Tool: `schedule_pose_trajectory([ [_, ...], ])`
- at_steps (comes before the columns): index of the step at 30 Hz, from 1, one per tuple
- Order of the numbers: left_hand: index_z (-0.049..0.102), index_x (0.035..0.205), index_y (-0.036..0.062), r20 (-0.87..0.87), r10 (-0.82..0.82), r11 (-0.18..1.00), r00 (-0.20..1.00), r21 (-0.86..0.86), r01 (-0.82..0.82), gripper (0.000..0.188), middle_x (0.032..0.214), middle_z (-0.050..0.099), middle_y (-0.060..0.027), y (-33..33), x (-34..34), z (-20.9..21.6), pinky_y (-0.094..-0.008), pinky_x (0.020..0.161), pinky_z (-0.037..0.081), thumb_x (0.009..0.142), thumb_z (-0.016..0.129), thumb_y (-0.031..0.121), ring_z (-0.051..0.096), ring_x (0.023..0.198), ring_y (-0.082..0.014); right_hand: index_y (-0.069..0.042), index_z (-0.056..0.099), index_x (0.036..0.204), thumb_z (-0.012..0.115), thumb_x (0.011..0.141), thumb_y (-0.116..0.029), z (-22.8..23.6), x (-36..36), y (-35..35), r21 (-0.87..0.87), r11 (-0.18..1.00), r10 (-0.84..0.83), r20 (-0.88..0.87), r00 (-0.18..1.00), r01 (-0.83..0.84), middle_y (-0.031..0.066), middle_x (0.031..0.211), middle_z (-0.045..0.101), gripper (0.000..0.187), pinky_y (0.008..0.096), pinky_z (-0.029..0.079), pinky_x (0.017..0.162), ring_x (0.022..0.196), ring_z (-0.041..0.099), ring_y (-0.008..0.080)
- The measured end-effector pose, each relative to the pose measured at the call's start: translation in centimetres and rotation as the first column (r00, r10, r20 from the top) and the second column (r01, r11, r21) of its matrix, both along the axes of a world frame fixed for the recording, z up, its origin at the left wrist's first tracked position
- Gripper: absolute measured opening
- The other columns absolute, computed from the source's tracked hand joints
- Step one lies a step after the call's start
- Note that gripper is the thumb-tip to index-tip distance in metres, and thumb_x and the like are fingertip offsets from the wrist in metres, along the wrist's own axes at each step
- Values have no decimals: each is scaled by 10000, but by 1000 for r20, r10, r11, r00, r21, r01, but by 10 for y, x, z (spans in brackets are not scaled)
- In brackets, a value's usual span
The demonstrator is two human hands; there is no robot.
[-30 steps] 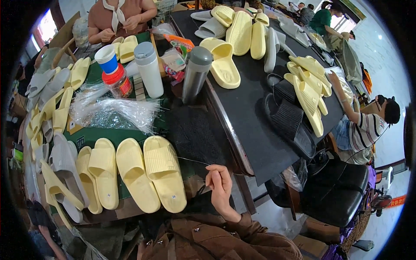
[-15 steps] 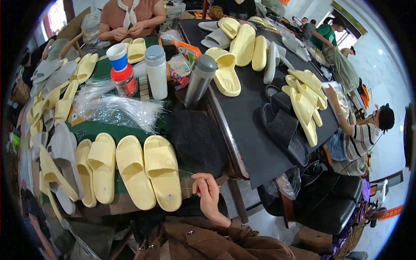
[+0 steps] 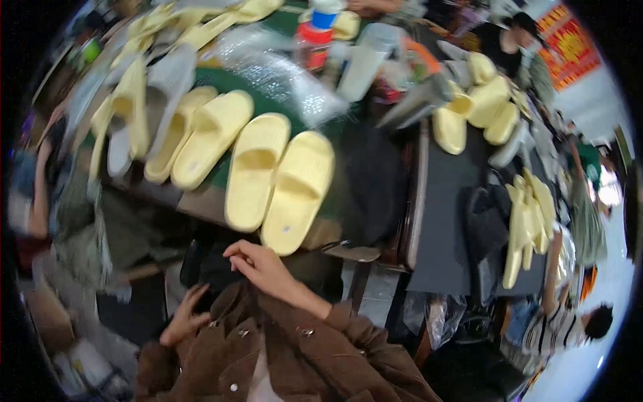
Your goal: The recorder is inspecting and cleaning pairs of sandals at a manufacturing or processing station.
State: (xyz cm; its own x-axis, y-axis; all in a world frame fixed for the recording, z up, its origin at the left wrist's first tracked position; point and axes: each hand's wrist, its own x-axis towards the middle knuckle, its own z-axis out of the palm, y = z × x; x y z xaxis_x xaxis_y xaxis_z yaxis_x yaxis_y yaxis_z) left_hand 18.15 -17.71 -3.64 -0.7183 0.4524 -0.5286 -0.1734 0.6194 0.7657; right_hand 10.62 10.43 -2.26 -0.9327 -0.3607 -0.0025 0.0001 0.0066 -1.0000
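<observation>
My right hand (image 3: 258, 266) is in front of the table edge, just below a pair of yellow slippers (image 3: 298, 201). Its fingers are curled together, and whatever they may hold is too small to make out. Lower and to the left, close to my brown jacket, is my left hand (image 3: 187, 316), its fingers apart with nothing seen in them. The slippers lie side by side, toes away from me, with a small pale mark on the right one's heel. Another yellow pair (image 3: 213, 137) lies to their left.
Grey slippers (image 3: 169, 87) and more yellow ones line the table's left side. Behind the pair lie a clear plastic bundle (image 3: 281, 70), a red jar (image 3: 313, 47) and two bottles. A dark cloth (image 3: 372, 181) covers the right corner. Slippers lie on the black table (image 3: 445, 234); people sit around.
The view has swung, shifting the table up. My right hand has moved left from beside the slippers to below them, and the thin strand at its fingers no longer shows. My left hand has come into view.
</observation>
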Motion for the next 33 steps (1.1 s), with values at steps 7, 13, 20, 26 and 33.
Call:
schedule_pose_trajectory([
  [7,276,1484,106,-36,39,999,999,-15,-40,809,1521,213,-163,13,13,5,-440,1098,292,847,635,454,244,1396,-349,-37,614,832,671,834,-350,-37,1,-46,624,696,476,-30,879,-356,160,861,664,318,436,505,669,832,642,339],
  [13,277,1483,115,-115,18,1000,993,-22,-20,798,1520,214,-170,15,23,-1,-470,1101,290,843,640,426,248,1392,-360,-39,546,1008,624,864,-398,-33,23,-56,760,572,602,-134,787,-309,165,959,642,394,470,511,695,848,645,371],
  [20,287,1472,92,-208,-23,999,978,-47,13,847,1506,240,-195,18,28,-20,-473,1101,292,790,666,422,272,1378,-377,-43,553,977,563,880,-239,-62,40,-68,892,428,640,-188,745,-143,136,862,655,218,437,524,634,713,666,337],
  [26,295,1469,89,-183,-41,998,982,-44,34,860,1500,251,-202,22,31,-5,-449,1101,299,765,687,390,288,1375,-357,-38,584,856,563,849,-198,-50,31,-55,856,488,653,-228,722,-171,165,753,657,162,419,519,598,673,655,346],
  [33,287,1444,16,-382,-31,993,924,94,72,901,1389,364,-201,23,38,-4,-443,1078,324,717,729,314,355,1310,-355,-40,621,822,586,780,-154,-12,53,-52,481,856,412,-408,815,-191,177,727,650,127,446,516,573,632,645,344],
])
